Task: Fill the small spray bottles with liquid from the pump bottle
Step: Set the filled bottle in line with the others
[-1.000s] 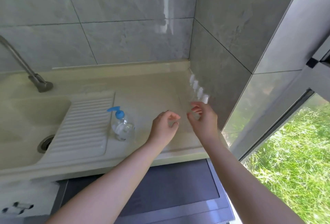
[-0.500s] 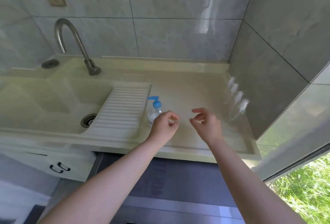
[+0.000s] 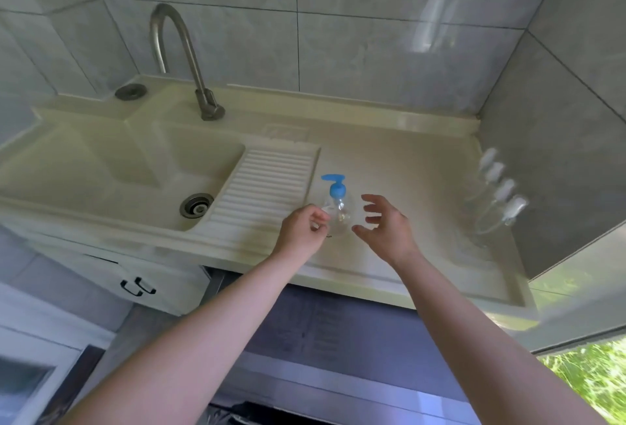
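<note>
Now, with your right hand (image 3: 384,228) spread and your left hand (image 3: 302,233) loosely curled, grip the light, slippery, clear pump bottle (image 3: 337,209) around its body.

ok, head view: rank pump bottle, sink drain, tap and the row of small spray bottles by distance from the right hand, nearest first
1. Pump bottle: just left of the right hand, between both hands.
2. Small spray bottles: off to the right, lined up along the side wall.
3. Sink drain: to the left, beyond the ribbed board, in the basin.
4. Tap: far left, at the back wall.
</note>
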### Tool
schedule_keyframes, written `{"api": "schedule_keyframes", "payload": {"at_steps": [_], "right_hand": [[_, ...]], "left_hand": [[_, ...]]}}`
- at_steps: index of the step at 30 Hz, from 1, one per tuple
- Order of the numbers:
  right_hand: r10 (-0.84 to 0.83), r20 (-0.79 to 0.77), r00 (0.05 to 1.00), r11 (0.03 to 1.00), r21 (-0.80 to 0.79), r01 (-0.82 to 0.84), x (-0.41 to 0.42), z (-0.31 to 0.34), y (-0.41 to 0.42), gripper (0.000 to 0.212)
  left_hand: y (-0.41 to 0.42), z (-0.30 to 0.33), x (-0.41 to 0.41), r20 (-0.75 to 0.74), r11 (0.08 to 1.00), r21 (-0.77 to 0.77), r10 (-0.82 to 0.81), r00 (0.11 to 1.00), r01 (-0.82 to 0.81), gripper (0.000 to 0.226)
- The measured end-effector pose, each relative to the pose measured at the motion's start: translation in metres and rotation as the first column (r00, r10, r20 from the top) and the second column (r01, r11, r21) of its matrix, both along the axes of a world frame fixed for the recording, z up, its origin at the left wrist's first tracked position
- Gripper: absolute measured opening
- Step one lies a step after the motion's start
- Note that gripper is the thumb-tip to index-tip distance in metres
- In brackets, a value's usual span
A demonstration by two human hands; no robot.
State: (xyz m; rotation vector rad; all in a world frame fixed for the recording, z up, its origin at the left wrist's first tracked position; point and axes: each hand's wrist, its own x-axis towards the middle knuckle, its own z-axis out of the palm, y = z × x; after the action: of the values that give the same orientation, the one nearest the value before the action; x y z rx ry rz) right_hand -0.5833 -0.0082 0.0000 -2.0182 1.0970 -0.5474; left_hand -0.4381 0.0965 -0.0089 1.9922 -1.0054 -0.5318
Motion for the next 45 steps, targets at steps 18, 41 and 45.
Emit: {"api": "schedule_keyframes", "payload": {"at_steps": [18, 41, 45], "right_hand": [[-0.157, -0.152, 0.976, 0.985, 0.045, 0.166, 0.066, -0.013, 0.010, 0.088], [-0.116, 0.064, 0.991, 0.976, 0.190, 0.102, 0.222, 0.042, -0.092, 0.079], [-0.095, 0.064, 0.993, 0.974, 0.214, 0.079, 0.279, 0.045, -0.125, 0.083]], "left_hand": [[-0.049, -0.018, 0.080, -0.142, 0.952, 0.098, -0.276, 0.951, 0.290, 0.046], [-0.102, -0.003, 0.234, -0.126, 0.953, -0.227, -0.233, 0.964, 0.200, 0.059], [-0.125, 0.002, 0.287, -0.147, 0.957, -0.247, -0.190, 0.971, 0.150, 0.062]]}}
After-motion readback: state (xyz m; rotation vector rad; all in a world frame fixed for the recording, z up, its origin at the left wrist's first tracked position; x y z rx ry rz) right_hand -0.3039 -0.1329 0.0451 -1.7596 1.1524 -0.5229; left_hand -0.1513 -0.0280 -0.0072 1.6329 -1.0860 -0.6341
